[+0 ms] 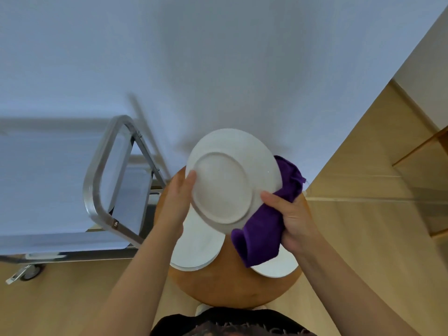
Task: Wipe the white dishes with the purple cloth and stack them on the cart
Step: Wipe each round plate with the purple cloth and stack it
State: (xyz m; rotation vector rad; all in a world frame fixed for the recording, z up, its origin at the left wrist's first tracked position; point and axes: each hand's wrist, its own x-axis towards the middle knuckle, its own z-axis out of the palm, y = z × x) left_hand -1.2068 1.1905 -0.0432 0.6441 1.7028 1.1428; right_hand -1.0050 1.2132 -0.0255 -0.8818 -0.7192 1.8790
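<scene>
A white plate (231, 178) is held up above a small round wooden table (228, 284), its underside with the foot ring facing me. My left hand (177, 202) grips its left rim, thumb on the underside. My right hand (291, 219) grips the purple cloth (261, 234), which wraps the plate's right rim and reaches behind it. A stack of white plates (198, 248) lies on the table under my left hand, and another white dish (276, 265) shows beneath the cloth.
The metal cart (101, 180) with its tubular handle stands left of the table, its white shelf (48, 190) stretching to the left, a caster (31, 271) below. A white wall is behind, wooden floor (363, 238) to the right.
</scene>
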